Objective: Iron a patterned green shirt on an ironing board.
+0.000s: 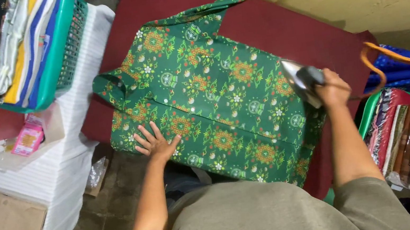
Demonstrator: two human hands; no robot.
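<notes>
Head view: right hand (333, 89) clamped on the iron (303, 81), left hand (156, 143) flat and open on the green shirt (213, 98), so lingering could scorch it.

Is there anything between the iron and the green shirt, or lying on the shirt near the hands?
Nothing visible. The right hand holds the iron directly on the green patterned shirt; the left hand lies flat on the fabric, apart from the iron. No other object lies on it.
</notes>
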